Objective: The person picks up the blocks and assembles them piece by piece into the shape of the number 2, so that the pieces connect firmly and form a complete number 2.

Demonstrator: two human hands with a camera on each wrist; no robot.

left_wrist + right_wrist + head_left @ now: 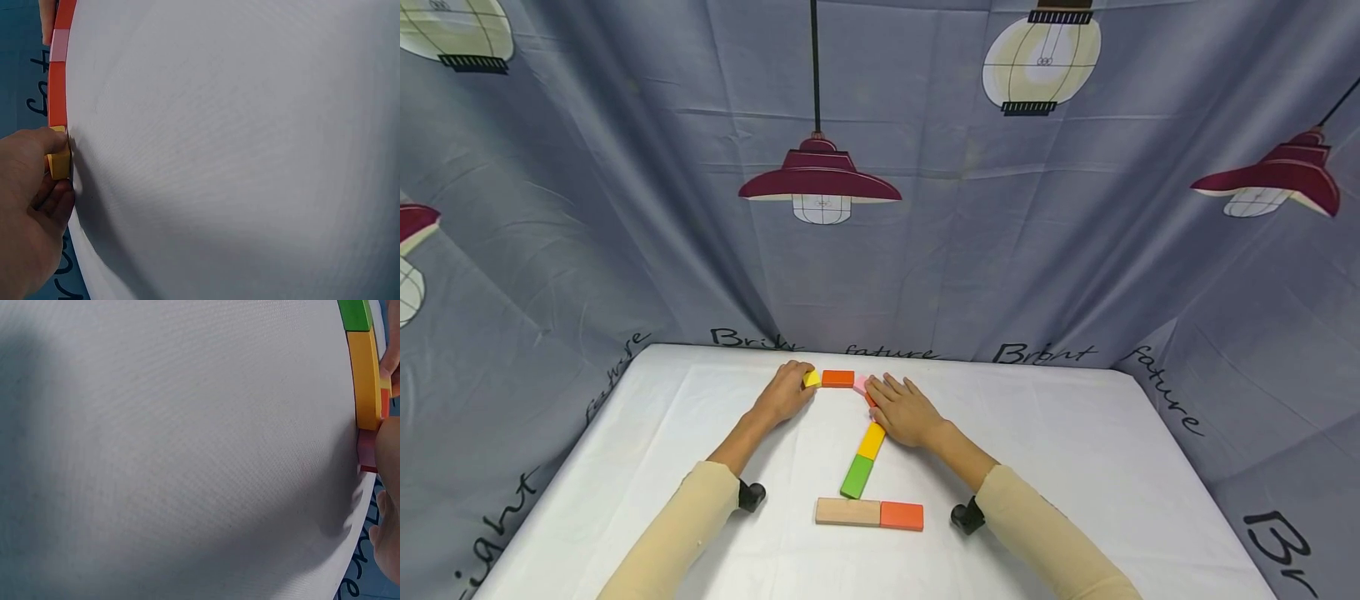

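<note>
At the far end of the block row, my left hand (pixel 785 392) pinches a yellow block (pixel 59 165) between thumb and fingers. That block meets the end of an orange-red block (pixel 838 379), with a pink block (pixel 59 45) beyond it. My right hand (pixel 906 412) lies over the bend of the row, its fingers extended across a pink block (pixel 860 384) and another orange-red block (pixel 871 400), partly hiding both. In the right wrist view its near edge is beside a pink block (pixel 367 450). From there a yellow-orange block (pixel 872 441) and a green block (pixel 857 477) slant toward me.
Nearest me, a natural wood block (pixel 847 511) and an orange-red block (pixel 902 516) lie end to end, just below the green block. The white-covered table (pixel 1037 467) ends at a grey-blue curtain (pixel 925 275) printed with lamps and lettering.
</note>
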